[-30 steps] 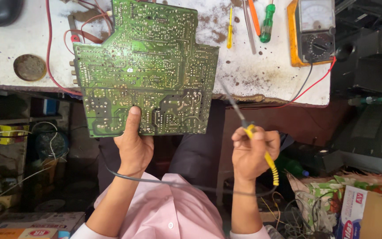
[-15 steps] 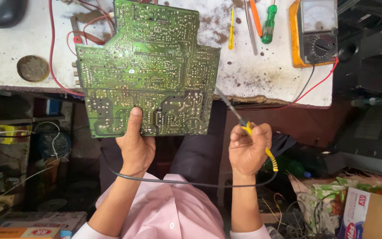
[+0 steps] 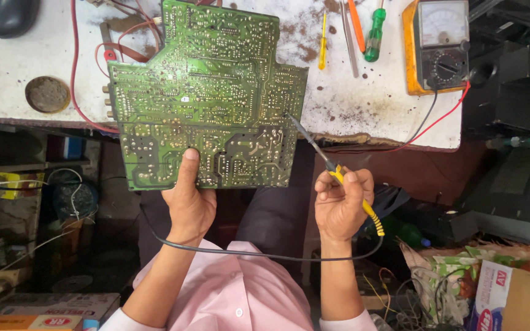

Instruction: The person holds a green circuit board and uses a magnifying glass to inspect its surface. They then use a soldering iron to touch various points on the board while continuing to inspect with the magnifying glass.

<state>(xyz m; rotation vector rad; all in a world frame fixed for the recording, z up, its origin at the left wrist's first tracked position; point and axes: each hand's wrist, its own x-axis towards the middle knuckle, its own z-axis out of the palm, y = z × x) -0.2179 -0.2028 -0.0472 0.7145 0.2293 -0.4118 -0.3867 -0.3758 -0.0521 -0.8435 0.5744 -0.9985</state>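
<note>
Now, line by line, how things stand with me:

Board: my left hand (image 3: 188,205) grips the large green printed circuit board (image 3: 207,98) by its lower edge, thumb pressed flat on the solder side. It fills the upper middle of the frame, its top over the bench (image 3: 7,67), its bottom hanging off the edge toward my lap.

Iron: my right hand (image 3: 341,205) is clenched round the yellow-handled soldering iron (image 3: 338,175) at centre right, the grey metal tip slanting up-left.

Change: over the last second the board sits much as it did, tilted only a shade, and the tip has stayed at the board's right edge. My right hand has barely shifted.

Meaning: I judge this a steadying pause, with the tip close to the joints at that edge. Whether it touches copper I cannot tell.

Cord: the black cable (image 3: 246,252) loops from the iron across my pink shirt (image 3: 240,294), beneath both wrists.

Bench top: an orange-cased analogue meter (image 3: 438,46) lies upper right, a green-handled screwdriver (image 3: 373,34) and a thin yellow screwdriver (image 3: 322,40) just left of it, a round rusty tin lid (image 3: 47,94) at upper left.
</note>
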